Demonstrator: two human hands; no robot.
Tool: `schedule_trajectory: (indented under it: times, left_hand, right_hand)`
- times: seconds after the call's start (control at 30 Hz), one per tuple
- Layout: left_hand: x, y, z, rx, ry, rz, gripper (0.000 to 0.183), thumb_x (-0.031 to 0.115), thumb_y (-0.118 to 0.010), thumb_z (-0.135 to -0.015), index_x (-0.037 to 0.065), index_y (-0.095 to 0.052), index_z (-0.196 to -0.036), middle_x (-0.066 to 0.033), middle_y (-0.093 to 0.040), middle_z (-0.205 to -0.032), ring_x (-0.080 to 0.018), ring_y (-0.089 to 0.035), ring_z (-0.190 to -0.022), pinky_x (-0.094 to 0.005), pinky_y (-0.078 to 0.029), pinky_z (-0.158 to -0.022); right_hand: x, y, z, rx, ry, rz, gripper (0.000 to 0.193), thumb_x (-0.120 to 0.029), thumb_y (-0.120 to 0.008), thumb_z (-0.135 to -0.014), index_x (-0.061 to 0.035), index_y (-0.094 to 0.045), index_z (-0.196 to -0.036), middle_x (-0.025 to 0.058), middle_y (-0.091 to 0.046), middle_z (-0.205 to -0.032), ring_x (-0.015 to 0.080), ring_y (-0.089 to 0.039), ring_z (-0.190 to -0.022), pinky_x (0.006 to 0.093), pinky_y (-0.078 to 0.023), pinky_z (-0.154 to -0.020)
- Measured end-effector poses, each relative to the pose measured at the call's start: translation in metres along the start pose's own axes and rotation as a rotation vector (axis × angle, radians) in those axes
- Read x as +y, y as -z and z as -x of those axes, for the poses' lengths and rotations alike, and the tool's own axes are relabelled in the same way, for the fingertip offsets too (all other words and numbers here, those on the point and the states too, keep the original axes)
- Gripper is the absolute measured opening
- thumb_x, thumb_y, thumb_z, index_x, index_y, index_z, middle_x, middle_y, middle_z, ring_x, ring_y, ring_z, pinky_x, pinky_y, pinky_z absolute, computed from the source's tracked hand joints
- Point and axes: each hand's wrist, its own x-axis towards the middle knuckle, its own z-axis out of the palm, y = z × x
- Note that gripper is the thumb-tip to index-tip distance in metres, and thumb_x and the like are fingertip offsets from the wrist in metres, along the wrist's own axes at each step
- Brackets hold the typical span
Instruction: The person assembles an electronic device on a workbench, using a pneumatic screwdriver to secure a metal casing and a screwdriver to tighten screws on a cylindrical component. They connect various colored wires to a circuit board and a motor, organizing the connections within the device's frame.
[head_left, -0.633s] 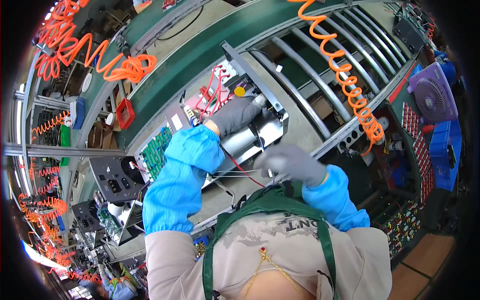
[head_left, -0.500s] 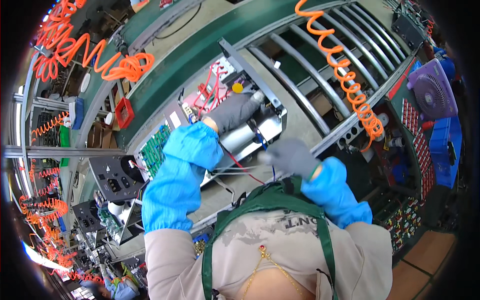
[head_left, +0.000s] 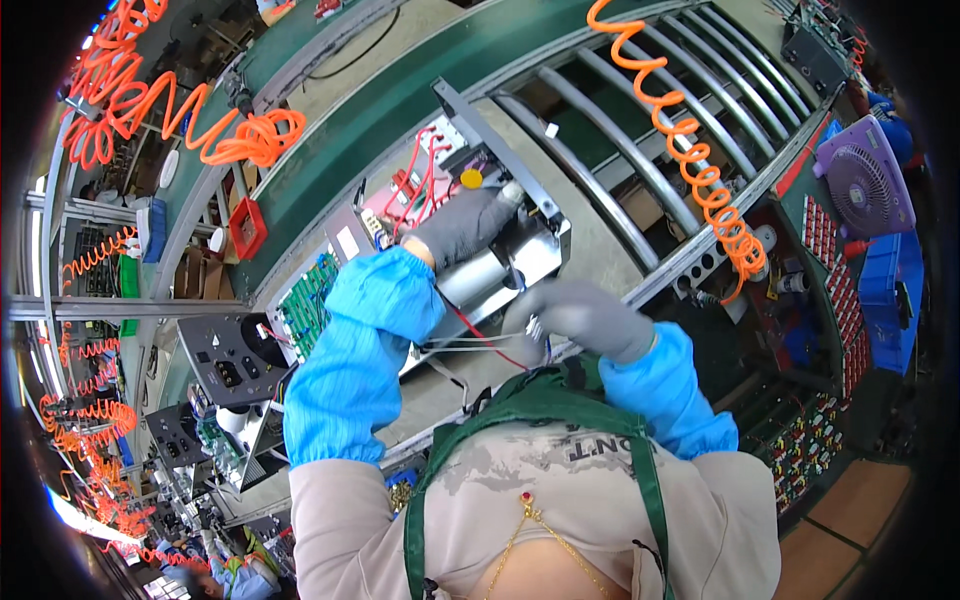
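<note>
An opened electrical unit (head_left: 350,240) lies in front of me, with red wires (head_left: 425,170), a green circuit board (head_left: 312,295), a shiny metal cylinder (head_left: 474,281) and a dark end panel (head_left: 495,145). My left hand (head_left: 465,228), in a grey glove, reaches across the cylinder and holds the unit beside that panel; some fingertips are hidden. Close to my apron, my gloved right hand (head_left: 590,318) is closed around thin grey wires (head_left: 465,344) with small pale ends (head_left: 534,326). A red wire (head_left: 468,322) hangs below the cylinder, left of this hand.
Metal rollers (head_left: 600,150) run beyond the unit at the right, under a coiled orange hose (head_left: 690,150). A green conveyor belt (head_left: 350,130) curves behind. Another dark unit with sockets (head_left: 230,358) stands left. A purple fan (head_left: 865,180) and a blue bin (head_left: 890,300) are far right.
My right hand has moved slightly left and turned, and pale wire ends now show at its fingers. The left hand stays on the unit, which has shifted slightly left.
</note>
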Motion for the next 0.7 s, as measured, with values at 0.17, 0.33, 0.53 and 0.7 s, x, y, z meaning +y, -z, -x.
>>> schedule_trajectory:
  times: [0.17, 0.33, 0.53, 0.7]
  left_hand:
    - [0.005, 0.001, 0.001, 0.058, -0.038, -0.015, 0.075, 0.062, -0.02, -0.095, 0.001, -0.061, -0.111, -0.0171, -0.066, -0.089, -0.0284, -0.063, -0.085, -0.0364, -0.047, -0.08]
    - [0.006, 0.001, -0.001, 0.069, -0.095, -0.056, 0.075, 0.06, -0.018, -0.096, -0.001, -0.061, -0.108, -0.0169, -0.065, -0.087, -0.0313, -0.063, -0.084, -0.0373, -0.047, -0.079]
    - [-0.002, -0.001, -0.003, 0.073, -0.11, -0.098, 0.07, 0.056, -0.018, -0.098, 0.001, -0.059, -0.112, -0.0189, -0.064, -0.091, -0.0318, -0.062, -0.087, -0.0386, -0.047, -0.081]
    - [0.004, 0.002, 0.001, 0.051, -0.037, -0.035, 0.072, 0.057, -0.021, -0.097, -0.002, -0.061, -0.105, -0.0201, -0.063, -0.087, -0.0327, -0.06, -0.081, -0.0397, -0.046, -0.077]
  right_hand:
    - [-0.01, 0.004, 0.0, -0.028, 0.04, 0.273, 0.038, -0.04, -0.05, -0.09, -0.006, -0.067, -0.093, 0.0143, -0.066, -0.077, 0.0262, -0.065, -0.072, 0.0355, -0.051, -0.066]
    - [0.006, 0.006, -0.005, -0.012, -0.033, 1.004, 0.032, -0.031, -0.048, -0.09, -0.006, -0.066, -0.098, 0.0075, -0.068, -0.083, 0.0192, -0.066, -0.075, 0.036, -0.051, -0.067]
    - [0.013, 0.004, -0.003, 0.049, -0.013, 0.821, 0.04, -0.035, -0.046, -0.094, -0.0008, -0.065, -0.086, 0.0121, -0.066, -0.08, 0.0232, -0.065, -0.074, 0.0356, -0.051, -0.07]
    - [0.037, 0.008, 0.011, -0.119, 0.161, -0.938, 0.044, -0.043, -0.042, -0.096, -0.0049, -0.063, -0.105, 0.0172, -0.065, -0.083, 0.0245, -0.062, -0.077, 0.0386, -0.05, -0.075]
